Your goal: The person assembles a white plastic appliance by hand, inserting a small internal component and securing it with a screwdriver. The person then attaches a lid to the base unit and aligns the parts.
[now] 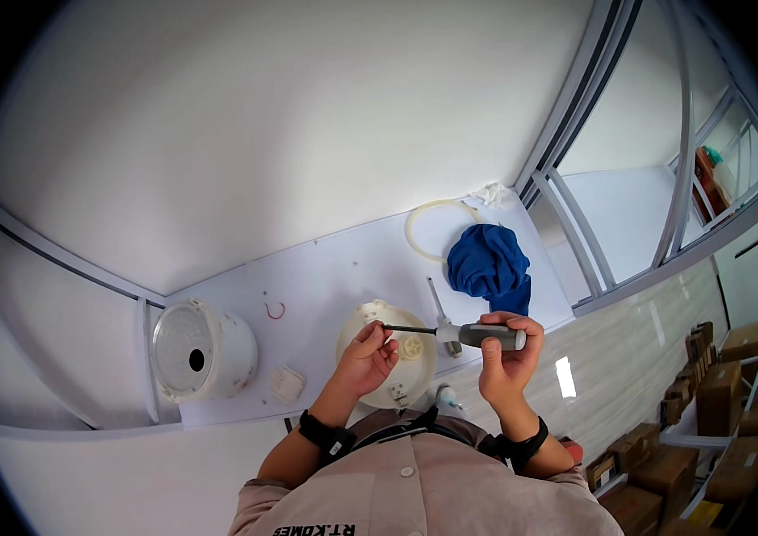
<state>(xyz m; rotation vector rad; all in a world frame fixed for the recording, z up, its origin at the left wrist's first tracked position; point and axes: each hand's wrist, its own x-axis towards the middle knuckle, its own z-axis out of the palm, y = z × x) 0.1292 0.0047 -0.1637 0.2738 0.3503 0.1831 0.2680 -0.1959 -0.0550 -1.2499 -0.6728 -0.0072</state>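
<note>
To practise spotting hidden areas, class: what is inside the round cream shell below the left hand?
A pale round fitting shows inside the cream shell. The left hand and the screwdriver cover part of the view; whatever lies behind them cannot be seen.

Place: is looking like a workshop
Bench (pixel 307 277): is bearing a drum (pixel 236 355)
Screwdriver (pixel 486 336): is being held
Shelf (pixel 691 440): is carrying boxes (pixel 720 393)
</note>
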